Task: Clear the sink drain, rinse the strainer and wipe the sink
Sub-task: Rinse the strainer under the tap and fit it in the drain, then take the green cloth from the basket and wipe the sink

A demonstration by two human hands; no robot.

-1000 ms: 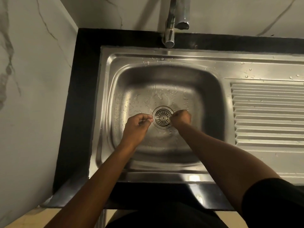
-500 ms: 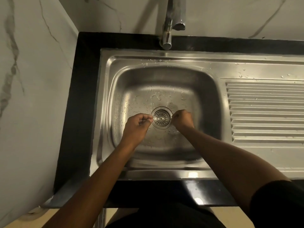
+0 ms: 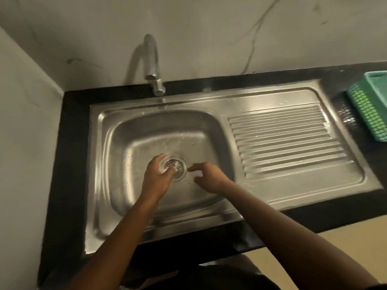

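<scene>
The round metal strainer (image 3: 177, 166) sits in the drain at the bottom of the wet steel sink basin (image 3: 129, 132). My left hand (image 3: 156, 178) covers the strainer's left side, with one finger curled over its far rim and the thumb pressed near its centre, pinching it. My right hand (image 3: 209, 178) hovers just right of the drain. Its fingers are loosely bent, the index points toward the strainer, and it holds nothing. The frame is blurred by motion.
A chrome faucet (image 3: 154, 65) rises behind the basin, with no water running. The ribbed drainboard (image 3: 282, 139) extends to the right. A green plastic basket (image 3: 370, 109) stands on the black counter (image 3: 71, 143) at the far right. Marble walls close off the left and back.
My left hand moved right onto the strainer and pinched it. My right hand drew away from the drain to the right and relaxed. The view pulled back and swung right, revealing the basket.
</scene>
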